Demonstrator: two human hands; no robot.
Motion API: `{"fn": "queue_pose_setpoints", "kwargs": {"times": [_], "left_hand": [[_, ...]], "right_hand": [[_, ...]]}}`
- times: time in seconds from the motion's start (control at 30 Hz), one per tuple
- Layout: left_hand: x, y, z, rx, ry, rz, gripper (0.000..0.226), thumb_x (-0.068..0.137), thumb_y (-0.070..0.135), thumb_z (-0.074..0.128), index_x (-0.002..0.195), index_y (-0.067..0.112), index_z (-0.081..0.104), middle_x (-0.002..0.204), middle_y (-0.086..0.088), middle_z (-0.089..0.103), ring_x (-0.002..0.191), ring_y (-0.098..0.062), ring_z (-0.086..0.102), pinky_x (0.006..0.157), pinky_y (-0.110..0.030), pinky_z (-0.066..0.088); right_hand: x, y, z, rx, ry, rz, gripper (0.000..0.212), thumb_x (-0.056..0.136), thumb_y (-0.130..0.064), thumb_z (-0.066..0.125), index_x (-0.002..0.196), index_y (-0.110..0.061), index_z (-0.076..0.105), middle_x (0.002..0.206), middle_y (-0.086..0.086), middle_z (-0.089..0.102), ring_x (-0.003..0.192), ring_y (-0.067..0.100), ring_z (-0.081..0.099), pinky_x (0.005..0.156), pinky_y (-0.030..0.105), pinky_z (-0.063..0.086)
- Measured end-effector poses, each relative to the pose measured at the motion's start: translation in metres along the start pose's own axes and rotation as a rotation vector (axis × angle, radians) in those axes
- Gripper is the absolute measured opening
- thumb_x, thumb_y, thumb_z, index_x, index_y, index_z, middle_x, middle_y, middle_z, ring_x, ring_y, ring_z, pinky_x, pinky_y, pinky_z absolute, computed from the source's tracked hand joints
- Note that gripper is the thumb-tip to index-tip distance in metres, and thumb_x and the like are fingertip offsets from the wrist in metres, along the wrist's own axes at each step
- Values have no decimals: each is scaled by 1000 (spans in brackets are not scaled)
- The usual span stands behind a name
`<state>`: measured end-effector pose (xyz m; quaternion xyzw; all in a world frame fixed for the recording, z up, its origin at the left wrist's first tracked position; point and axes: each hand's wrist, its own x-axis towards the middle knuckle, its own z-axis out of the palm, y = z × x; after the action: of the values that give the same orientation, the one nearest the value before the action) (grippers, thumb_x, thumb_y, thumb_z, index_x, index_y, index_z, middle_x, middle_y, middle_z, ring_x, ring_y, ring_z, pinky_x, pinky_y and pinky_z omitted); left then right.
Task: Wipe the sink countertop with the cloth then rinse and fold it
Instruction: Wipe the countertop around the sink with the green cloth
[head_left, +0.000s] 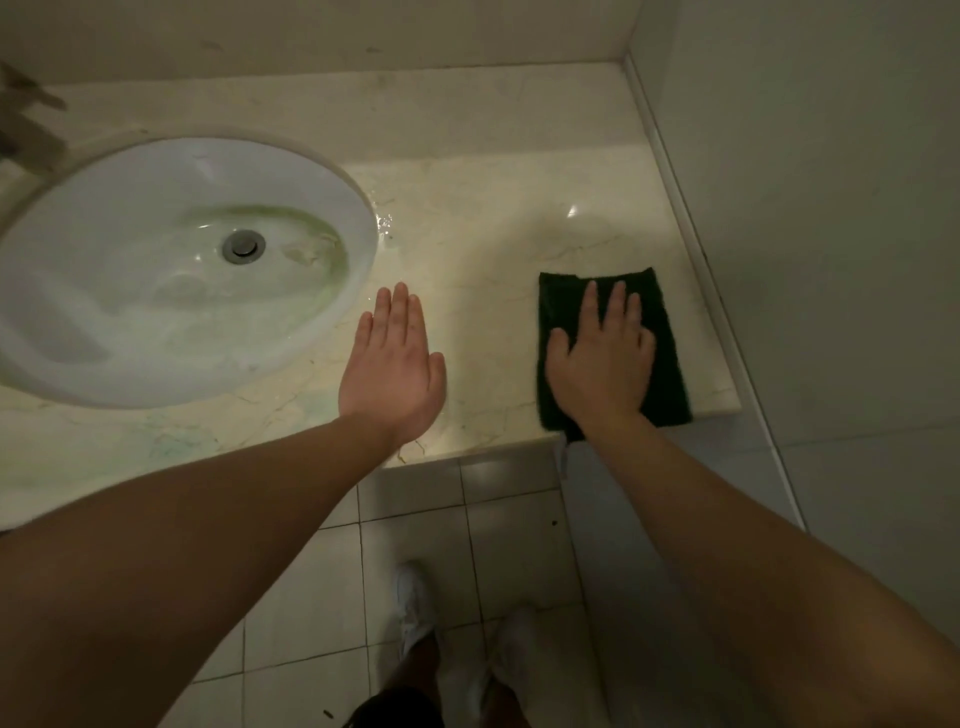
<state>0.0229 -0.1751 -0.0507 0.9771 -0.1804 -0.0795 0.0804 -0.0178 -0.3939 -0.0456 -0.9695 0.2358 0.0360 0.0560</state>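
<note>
The dark green cloth (613, 343), folded to a rectangle, lies flat on the marble countertop (493, 249) near its front right corner, at about four o'clock from the sink (171, 270). The right hand (602, 358) presses on it with fingers straight and spread, grasping nothing. The left hand (392, 369) is flat, fingers together, over the counter just beside the sink's rim; contact is unclear.

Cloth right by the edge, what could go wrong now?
The cloth lies under the flat right hand, and its near corner seems to overhang the front edge of the countertop. A pull toward the body might drag it onto the floor. A little water glints beside the sink, so a wipe could push drips off too.
</note>
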Motion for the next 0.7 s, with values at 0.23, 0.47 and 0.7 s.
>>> {"fn": "queue_pose_setpoints", "kwargs": {"times": [0.23, 0.47, 0.7], "left_hand": [[0, -3, 4, 11, 25, 32, 69, 96, 42, 12, 152, 4, 0, 161, -16, -6, 148, -26, -9, 121, -45, 6], [1, -1, 4, 20, 22, 24, 70, 94, 39, 16, 151, 1, 3, 161, -17, -2, 149, -28, -6, 121, -44, 5], [1, -1, 3, 16, 14, 15, 71, 93, 39, 15, 151, 0, 2, 161, -17, -3, 149, -28, -7, 121, -45, 4]], "right_hand": [[-38, -13, 0, 48, -85, -383, 69, 94, -51, 32, 154, -22, 14, 162, 9, 11, 149, 25, 10, 117, 43, 12], [11, 95, -11, 2, -60, -105, 70, 96, -51, 26, 155, -20, 5, 163, 10, 3, 149, 26, 5, 119, 45, 9], [-42, 38, 3, 104, 32, 292, 73, 95, -44, 28, 153, -5, 5, 161, 19, 6, 148, 31, 8, 121, 44, 9]]}}
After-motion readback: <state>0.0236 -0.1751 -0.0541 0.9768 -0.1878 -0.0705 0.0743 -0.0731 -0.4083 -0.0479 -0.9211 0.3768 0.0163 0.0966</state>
